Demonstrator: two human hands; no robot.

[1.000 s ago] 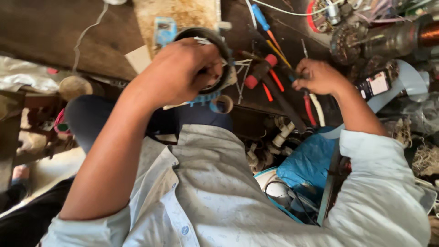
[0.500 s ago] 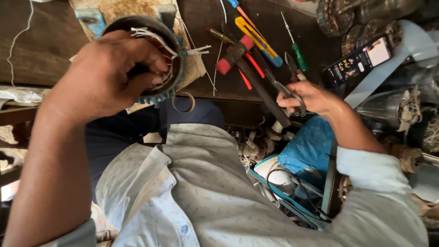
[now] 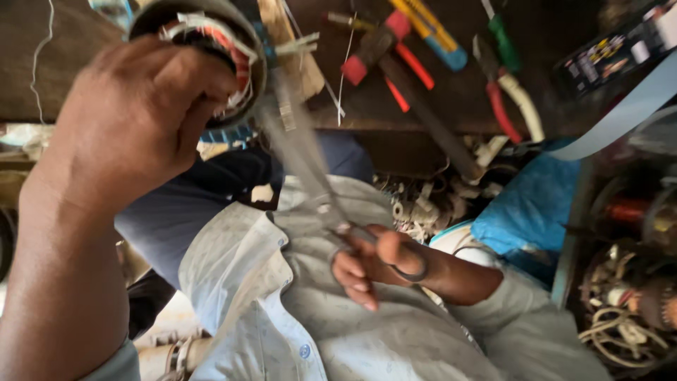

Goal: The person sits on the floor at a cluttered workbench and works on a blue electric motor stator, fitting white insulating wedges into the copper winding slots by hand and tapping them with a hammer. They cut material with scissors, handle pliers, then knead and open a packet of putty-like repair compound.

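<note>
My left hand (image 3: 134, 120) is raised at the upper left, gripping a round motor stator (image 3: 211, 32), a dark metal ring with white and red winding wires inside. My right hand (image 3: 374, 264) is low in the middle, near my pale shirt, with its fingers through the handles of a pair of metal scissors (image 3: 303, 155). The blurred blades point up and left, with their tips reaching the stator's lower rim. I cannot tell whether the blades touch the wires.
On the dark wooden bench (image 3: 451, 106) lie a red-headed hammer (image 3: 374, 46), yellow and blue screwdrivers (image 3: 430, 32) and red-handled pliers (image 3: 504, 92). A blue cloth (image 3: 529, 212) and coils with copper wire (image 3: 635, 212) sit at the right. Wire scraps (image 3: 430, 201) lie below the bench edge.
My right hand picked the scissors off the bench and drew back toward my body, pointing the blades at the stator. My left hand brought the stator closer and higher.
</note>
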